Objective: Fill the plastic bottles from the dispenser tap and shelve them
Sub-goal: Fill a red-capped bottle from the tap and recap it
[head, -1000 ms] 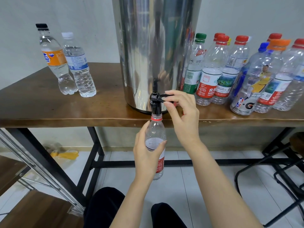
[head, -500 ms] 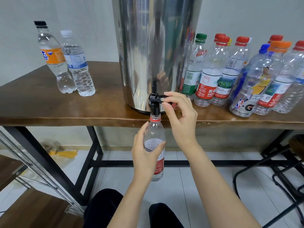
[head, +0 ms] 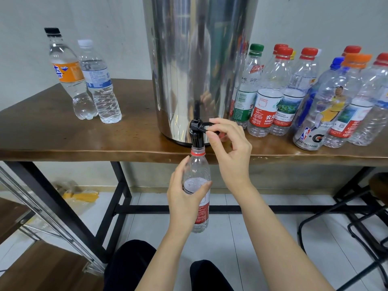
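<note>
The left hand (head: 184, 198) gripped the uncapped bottle (head: 198, 185) directly under the dispenser (head: 199, 66) tap (head: 197, 135). The right hand (head: 228, 148) pinched the tap's lever (head: 206, 127).

You are facing a pale, plain wall (head: 105, 22), which is running behind a dark brown wooden table (head: 63, 133). Black metal legs (head: 121, 185) are holding the tabletop up, and a black crossbar (head: 304, 208) is spanning between them low down. Beneath it, a floor of light tiles (head: 147, 223) is reflecting soft, even light. A crumpled yellow wrapper (head: 81, 196) is lying at the foot of the wall. Black tubular frames (head: 346, 238) are standing at your right. Brown wooden boards (head: 42, 271) and a slanting metal rail (head: 31, 204) are sitting at your left.
</note>
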`<state>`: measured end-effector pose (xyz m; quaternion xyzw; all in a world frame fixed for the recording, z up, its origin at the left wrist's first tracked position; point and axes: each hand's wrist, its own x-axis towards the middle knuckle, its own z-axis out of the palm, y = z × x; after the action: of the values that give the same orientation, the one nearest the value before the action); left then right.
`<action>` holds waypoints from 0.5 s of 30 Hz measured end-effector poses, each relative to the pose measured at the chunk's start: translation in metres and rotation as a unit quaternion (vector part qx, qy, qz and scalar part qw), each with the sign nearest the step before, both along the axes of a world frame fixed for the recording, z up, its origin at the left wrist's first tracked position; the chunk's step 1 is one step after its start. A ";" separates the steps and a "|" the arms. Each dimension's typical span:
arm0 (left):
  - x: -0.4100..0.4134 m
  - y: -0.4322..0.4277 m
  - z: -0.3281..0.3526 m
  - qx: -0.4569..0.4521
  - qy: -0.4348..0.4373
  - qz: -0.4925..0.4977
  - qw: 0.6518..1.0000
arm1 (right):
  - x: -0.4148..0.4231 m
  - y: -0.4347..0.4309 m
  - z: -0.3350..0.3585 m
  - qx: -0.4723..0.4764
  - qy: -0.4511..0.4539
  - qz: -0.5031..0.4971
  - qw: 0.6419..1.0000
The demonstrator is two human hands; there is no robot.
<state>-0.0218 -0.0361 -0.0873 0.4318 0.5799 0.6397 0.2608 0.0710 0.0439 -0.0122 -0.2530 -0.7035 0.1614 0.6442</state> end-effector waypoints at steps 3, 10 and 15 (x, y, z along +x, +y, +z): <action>0.000 0.000 0.000 0.001 0.001 0.000 1.000 | 0.001 0.000 0.001 0.002 0.001 0.001 1.000; -0.002 -0.001 -0.001 -0.001 0.000 -0.001 1.000 | 0.000 -0.001 0.000 -0.007 0.007 0.008 1.000; -0.002 0.000 -0.001 -0.004 -0.005 0.000 1.000 | 0.000 -0.002 0.000 -0.014 0.011 0.012 1.000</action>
<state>-0.0234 -0.0363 -0.0885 0.4276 0.5815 0.6393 0.2651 0.0711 0.0420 -0.0124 -0.2516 -0.6973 0.1813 0.6463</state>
